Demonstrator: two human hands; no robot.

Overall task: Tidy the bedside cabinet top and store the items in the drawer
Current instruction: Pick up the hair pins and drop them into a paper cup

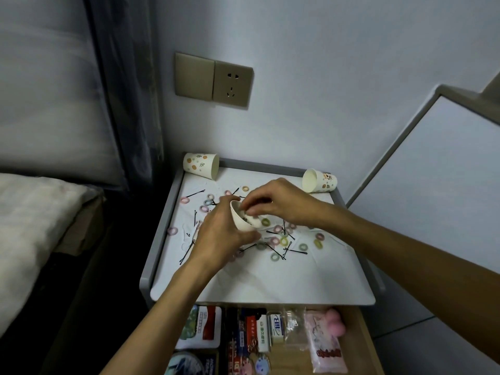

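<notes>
- Left hand (219, 234) grips a small white paper cup (242, 221), tilted above the worktop (243, 280); right hand (281, 201) curls its fingertips at the cup's mouth, and whether they pinch anything cannot be told.
- Open drawer (359, 345) below holds packets (323, 345); their print is too blurred to read.
- Two tipped cups lie at the back: dotted cup (201, 165) left, cartoon cup (319, 180) right.
- Pastel hair ties (283, 241) and black hairpins (296, 251) lie scattered, too many to count.

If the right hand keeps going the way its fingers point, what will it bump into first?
Probably the paper cup held by the left hand: the right hand has its fingers aimed into the cup's open mouth, though depth is unclear.
</notes>
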